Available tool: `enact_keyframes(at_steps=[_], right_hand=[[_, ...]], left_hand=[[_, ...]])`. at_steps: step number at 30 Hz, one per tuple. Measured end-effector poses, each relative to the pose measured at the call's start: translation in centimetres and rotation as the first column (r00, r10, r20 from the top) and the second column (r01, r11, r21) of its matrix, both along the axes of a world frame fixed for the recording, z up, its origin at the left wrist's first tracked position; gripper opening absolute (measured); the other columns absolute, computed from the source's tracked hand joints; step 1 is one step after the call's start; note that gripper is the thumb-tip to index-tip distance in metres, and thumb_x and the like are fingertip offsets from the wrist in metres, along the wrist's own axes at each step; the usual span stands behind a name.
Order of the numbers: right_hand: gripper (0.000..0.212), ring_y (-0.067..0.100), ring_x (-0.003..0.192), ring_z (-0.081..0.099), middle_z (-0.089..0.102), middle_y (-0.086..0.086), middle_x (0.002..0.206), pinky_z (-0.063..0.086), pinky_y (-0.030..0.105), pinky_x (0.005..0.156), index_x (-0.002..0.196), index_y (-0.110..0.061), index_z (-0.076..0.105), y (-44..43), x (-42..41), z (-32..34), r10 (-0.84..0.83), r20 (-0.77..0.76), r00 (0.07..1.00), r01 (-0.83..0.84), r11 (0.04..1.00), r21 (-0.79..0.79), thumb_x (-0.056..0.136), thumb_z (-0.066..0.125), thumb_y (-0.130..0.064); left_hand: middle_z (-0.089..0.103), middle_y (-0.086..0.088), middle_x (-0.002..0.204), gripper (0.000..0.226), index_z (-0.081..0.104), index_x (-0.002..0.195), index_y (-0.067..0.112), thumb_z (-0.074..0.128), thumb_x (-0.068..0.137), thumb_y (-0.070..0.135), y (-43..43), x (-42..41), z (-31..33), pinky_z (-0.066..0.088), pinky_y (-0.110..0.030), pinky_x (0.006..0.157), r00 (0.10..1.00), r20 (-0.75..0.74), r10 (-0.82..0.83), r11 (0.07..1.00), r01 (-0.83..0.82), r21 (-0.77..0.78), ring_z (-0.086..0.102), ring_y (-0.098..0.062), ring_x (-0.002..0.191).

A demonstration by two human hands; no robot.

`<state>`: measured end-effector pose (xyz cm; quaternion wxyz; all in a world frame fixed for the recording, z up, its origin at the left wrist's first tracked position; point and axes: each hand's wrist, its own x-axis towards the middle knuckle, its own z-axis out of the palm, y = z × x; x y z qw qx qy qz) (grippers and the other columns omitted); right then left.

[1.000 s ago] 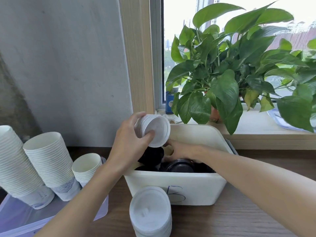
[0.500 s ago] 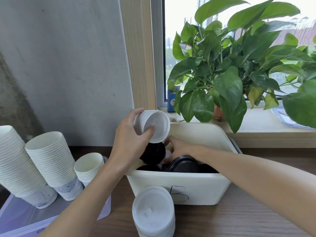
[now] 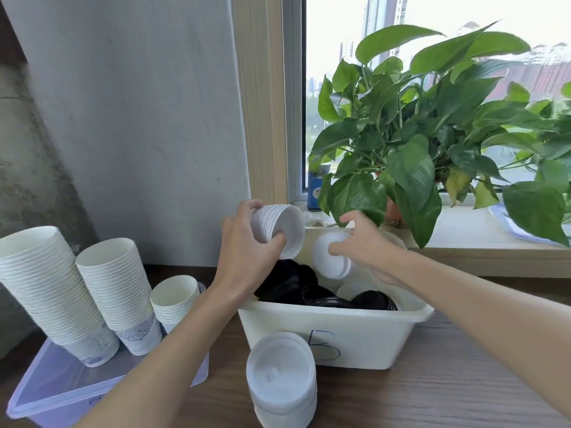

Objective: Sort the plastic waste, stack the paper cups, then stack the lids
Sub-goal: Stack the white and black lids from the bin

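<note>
My left hand [image 3: 247, 251] grips a tilted stack of white lids [image 3: 278, 228] above the left end of a white bin [image 3: 333, 338] marked with a blue letter. To its right my right hand [image 3: 363, 242] holds a smaller bunch of white lids [image 3: 329, 256] over the bin. Black lids [image 3: 296, 285] and a few white ones lie inside the bin. A taller stack of white lids [image 3: 282, 378] stands on the table in front of the bin. Three stacks of paper cups [image 3: 114, 291] stand at the left.
The cup stacks rest on a clear plastic container lid [image 3: 52, 387] at the table's left edge. A leafy potted plant [image 3: 426, 143] sits on the window sill behind the bin, beside a small blue box [image 3: 316, 189]. A grey wall rises behind the cups.
My right hand has come up out of the bin with a bunch of white lids. My left hand holds its lid stack in about the same place.
</note>
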<state>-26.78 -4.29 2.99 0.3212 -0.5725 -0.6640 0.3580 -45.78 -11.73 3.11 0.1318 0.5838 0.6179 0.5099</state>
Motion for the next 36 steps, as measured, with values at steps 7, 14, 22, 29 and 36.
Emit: enact_keyframes(at_steps=[7, 14, 22, 29, 36], right_hand=[[0.07, 0.019, 0.103, 0.058, 0.056, 0.008, 0.118, 0.049, 0.025, 0.087, 0.137, -0.017, 0.039, -4.1, 0.5, 2.1, 0.051, -0.32, 0.946, 0.043, 0.959, 0.28, 0.077, 0.075, -0.006], [0.074, 0.009, 0.096, 0.055, 0.057, -0.005, 0.112, 0.041, 0.004, 0.079, 0.14, -0.019, 0.037, -6.6, -0.4, 3.2, 0.148, -0.244, 0.958, -0.01, 0.871, 0.492, 0.078, 0.078, -0.014], [0.041, 0.017, 0.092, 0.053, 0.056, 0.001, 0.102, 0.045, 0.026, 0.074, 0.114, -0.017, 0.051, -7.2, -1.4, 2.5, 0.175, -0.095, 0.98, -0.101, 0.846, 0.524, 0.081, 0.075, -0.014], [0.029, 0.016, 0.098, 0.057, 0.061, -0.001, 0.105, 0.049, 0.031, 0.084, 0.119, -0.02, 0.056, -7.5, -1.6, 2.5, 0.332, -0.115, 0.936, -0.228, 0.824, 0.519, 0.091, 0.063, -0.014], [0.033, -0.015, 0.112, 0.051, 0.061, -0.006, 0.127, 0.039, 0.008, 0.095, 0.134, -0.014, 0.05, -7.6, -1.3, 3.1, 0.354, -0.367, 0.86, -0.211, 0.902, 0.376, 0.101, 0.046, -0.019]], left_hand=[[0.043, -0.009, 0.12, 0.051, 0.046, 0.138, 0.035, 0.061, 0.091, 0.024, -1.1, 1.4, 1.1, 0.035, 0.006, 0.06, 1.0, 0.02, -0.005, 0.997, 0.006, -0.072, 0.045, 0.013, 0.074], [0.048, -0.006, 0.122, 0.044, 0.05, 0.13, 0.029, 0.061, 0.089, 0.04, -1.4, 2.2, 1.9, 0.039, -0.019, 0.067, 0.998, 0.064, 0.02, 0.993, -0.012, -0.119, 0.05, 0.001, 0.087], [0.059, 0.003, 0.124, 0.047, 0.047, 0.135, 0.036, 0.058, 0.09, 0.042, -2.1, 2.3, 2.5, 0.054, -0.035, 0.084, 0.931, 0.329, -0.156, 0.968, 0.21, -0.135, 0.06, -0.015, 0.11], [0.061, 0.001, 0.12, 0.051, 0.045, 0.129, 0.034, 0.062, 0.089, 0.06, -2.7, 2.4, 3.1, 0.06, -0.041, 0.087, 0.855, 0.473, -0.213, 0.93, 0.326, -0.171, 0.067, -0.02, 0.107], [0.061, -0.004, 0.117, 0.05, 0.044, 0.127, 0.03, 0.066, 0.089, 0.053, -2.9, 2.5, 2.9, 0.059, -0.047, 0.086, 0.789, 0.59, -0.169, 0.93, 0.327, -0.17, 0.069, -0.023, 0.098]])
